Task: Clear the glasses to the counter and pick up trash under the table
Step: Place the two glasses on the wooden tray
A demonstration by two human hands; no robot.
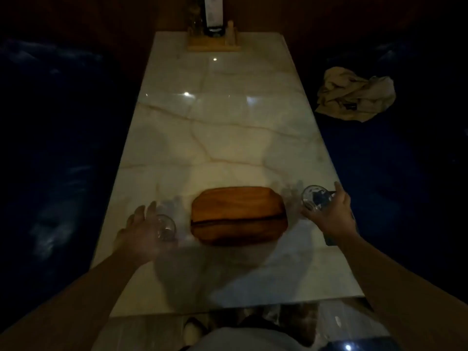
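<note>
Nearest you, your two bare forearms reach out over the near edge of the marble table point(228, 138). Your left hand point(141, 236) is at the table's left side, fingers spread and curved around the left glass point(166, 228); the picture is blurred there, so you cannot tell whether the fingers truly press on the glass or only cup it. That glass stands upright on the table, just left of the wooden board point(239, 216).

Your right hand point(329, 211) is at the table's right edge, fingers wrapped around the right glass point(315, 198), gripping it from the side. The glass is tilted, its open mouth turned toward the camera. Whether it touches the table is not clear. A dark flat thing lies under your right wrist at the edge; what it is cannot be told.

The board lies flat between your hands, long side across the table, near the close end.

Farther out the tabletop is bare and glossy with light spots. On the dark blue seat point(405, 173) to the right lies a crumpled beige cloth point(354, 97). At the far end stands a wooden holder point(214, 43) with a dark bottle point(212, 16) in it.
</note>
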